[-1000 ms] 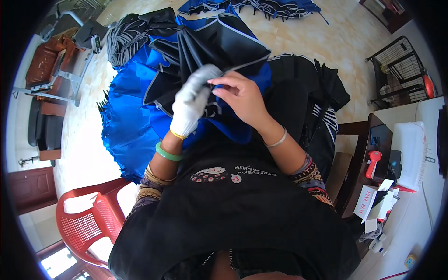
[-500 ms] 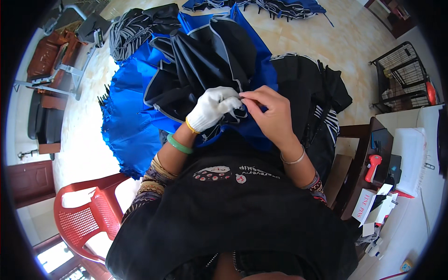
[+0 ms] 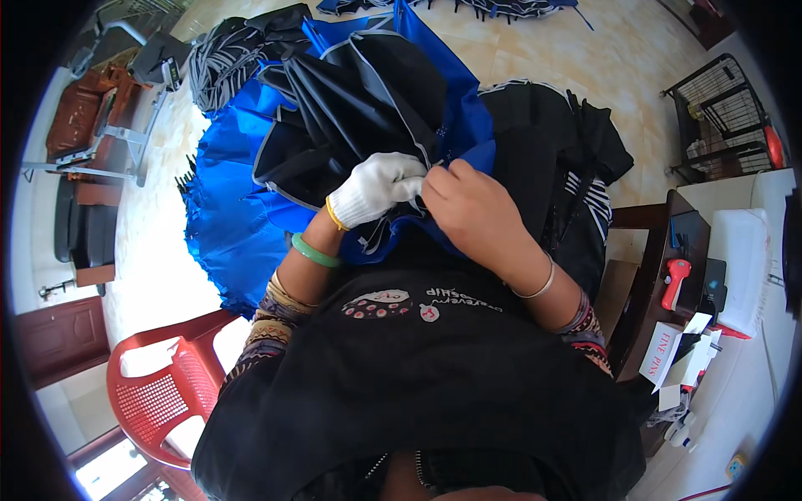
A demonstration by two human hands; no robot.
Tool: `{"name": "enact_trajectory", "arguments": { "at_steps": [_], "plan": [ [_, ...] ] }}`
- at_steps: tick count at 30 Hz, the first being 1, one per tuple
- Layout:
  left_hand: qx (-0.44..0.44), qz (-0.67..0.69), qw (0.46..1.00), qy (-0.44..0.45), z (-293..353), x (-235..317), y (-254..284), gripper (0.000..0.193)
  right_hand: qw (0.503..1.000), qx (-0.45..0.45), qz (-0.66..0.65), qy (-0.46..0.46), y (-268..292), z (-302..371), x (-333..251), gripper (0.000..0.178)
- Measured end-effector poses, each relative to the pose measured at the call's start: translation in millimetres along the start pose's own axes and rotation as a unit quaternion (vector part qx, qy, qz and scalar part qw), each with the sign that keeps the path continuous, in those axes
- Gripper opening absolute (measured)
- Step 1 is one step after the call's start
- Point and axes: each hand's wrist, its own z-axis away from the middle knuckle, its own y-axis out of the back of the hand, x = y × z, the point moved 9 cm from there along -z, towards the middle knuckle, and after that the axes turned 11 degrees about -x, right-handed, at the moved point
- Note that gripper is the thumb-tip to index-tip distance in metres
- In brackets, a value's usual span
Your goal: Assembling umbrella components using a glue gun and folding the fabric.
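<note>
while the black-and-blue canopy gathers close to the wearer's black garment, the head view has both hands meeting at its grey-edged hem. here's the left hand in a white knit glove, fingers drawn together and clamped on the hem, most likely to steady that slack cloth. and the right hand, bare, perhaps for finer feel, curls right up beside the glove; its fingertips are hidden, so whether that grip closes on anything, i cannot tell. working this near the chest probably gives both hands an easy reach.

out left, a blue cloth pile fans across the floor, pale marbled tile with strong glare; a black cloth bundle sits on the right. over there, too, the dark wooden table carries a red handheld tool and an opened white box, seemingly parked within reach. a wire cage stands farther off, a red plastic chair lower left.
</note>
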Motion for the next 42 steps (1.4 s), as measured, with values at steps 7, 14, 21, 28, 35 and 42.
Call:
{"name": "enact_trajectory", "arguments": {
  "at_steps": [7,14,21,28,35,42],
  "plan": [
    [0.243,0.538,0.802,0.094,66,-92,27,0.054,0.743,0.323,-0.562,-0.164,-30,40,128,0.026],
    [0.349,0.671,0.652,0.05,142,-172,17,0.071,0.268,0.146,-0.776,-0.551,-293,92,205,0.044],
    [0.239,0.713,0.659,-0.034,136,-196,22,0.072,0.251,0.187,-0.903,-0.294,-356,6,180,0.048],
    [0.396,0.69,0.588,0.144,118,-149,15,0.058,0.823,-0.358,-0.429,-0.108,-184,2,103,0.022],
    [0.435,0.59,0.655,0.183,118,-151,27,0.066,0.886,-0.007,-0.118,-0.448,-22,130,188,0.016],
    [0.345,0.551,0.755,0.085,76,-90,29,0.069,0.683,0.208,-0.624,-0.318,-36,98,154,0.03]
  ]
}}
